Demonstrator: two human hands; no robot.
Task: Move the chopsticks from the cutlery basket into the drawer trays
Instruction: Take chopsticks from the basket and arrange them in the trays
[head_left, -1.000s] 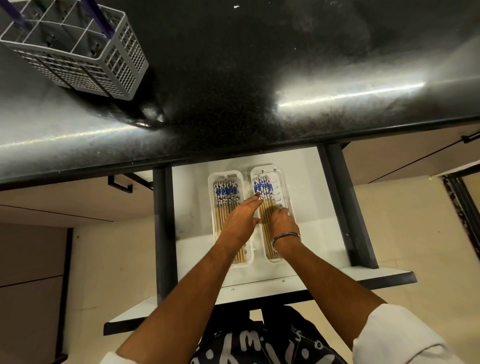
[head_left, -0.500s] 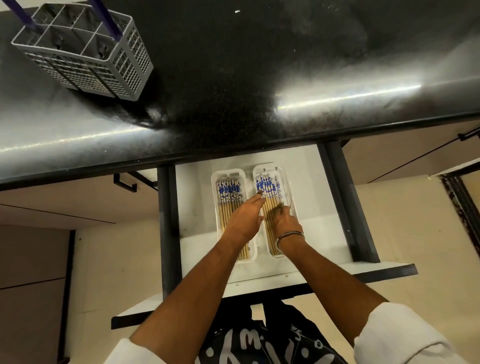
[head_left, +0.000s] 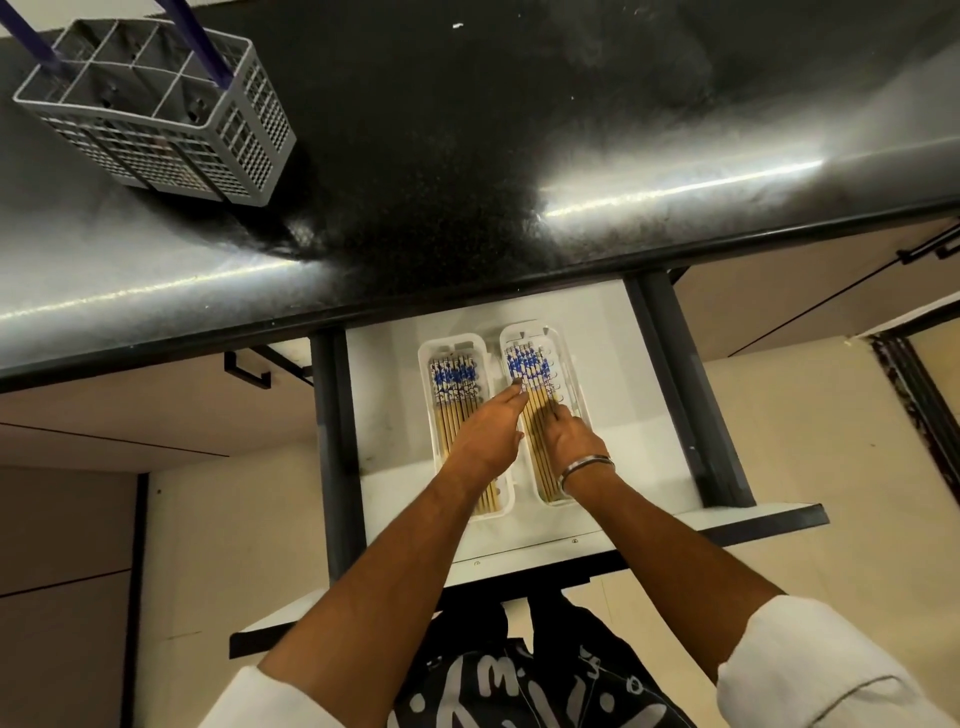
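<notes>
While both hands flatten them, the thin wooden blue-patterned chopsticks (head_left: 535, 415) lie in the right clear plastic tray (head_left: 571, 374), mid-drawer. Left hand (head_left: 485, 441) fingers straight; right hand (head_left: 574, 441) fingers seemingly curled, pressing. Light, stiff, roll-prone: grasp mid-shaft.
</notes>
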